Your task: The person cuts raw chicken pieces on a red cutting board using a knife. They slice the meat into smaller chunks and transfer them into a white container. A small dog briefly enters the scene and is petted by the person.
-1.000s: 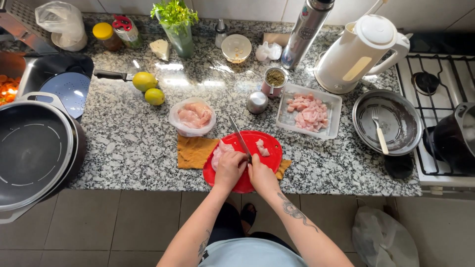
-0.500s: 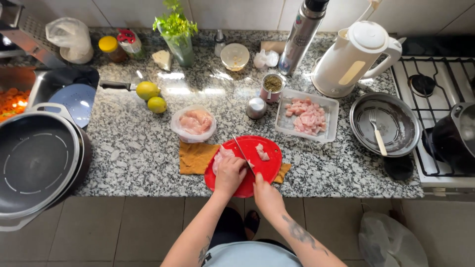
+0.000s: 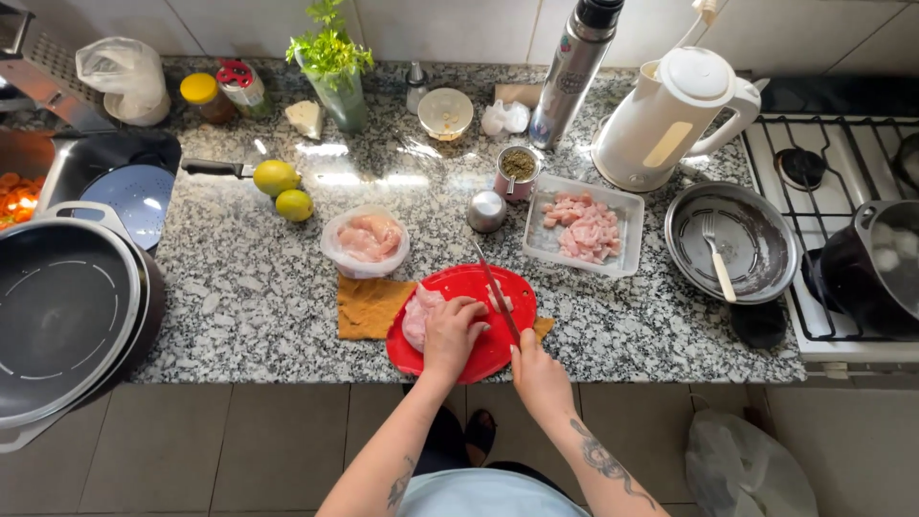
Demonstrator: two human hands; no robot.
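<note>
A round red cutting board [image 3: 493, 359] lies on an orange cloth [image 3: 369, 304] at the counter's front edge. A piece of raw chicken [image 3: 417, 313] rests on the board's left side. My left hand [image 3: 451, 330] presses down on that chicken with fingers curled. My right hand [image 3: 537, 376] grips a knife [image 3: 496, 292] whose blade slants up and left across the board, beside the left fingers. Small cut pieces lie on the board by the blade.
A white tray of cut chicken [image 3: 585, 228] and a bag of raw chicken [image 3: 366, 240] stand behind the board. A metal bowl with a fork [image 3: 732, 241], white kettle [image 3: 664, 118], steel flask [image 3: 572, 69], two lemons [image 3: 283, 188], large pot [image 3: 67, 325] and stove [image 3: 842, 220] surround them.
The view shifted slightly. My left hand stays on the chicken, and the right hand has drawn the knife a little toward me across the board.
</note>
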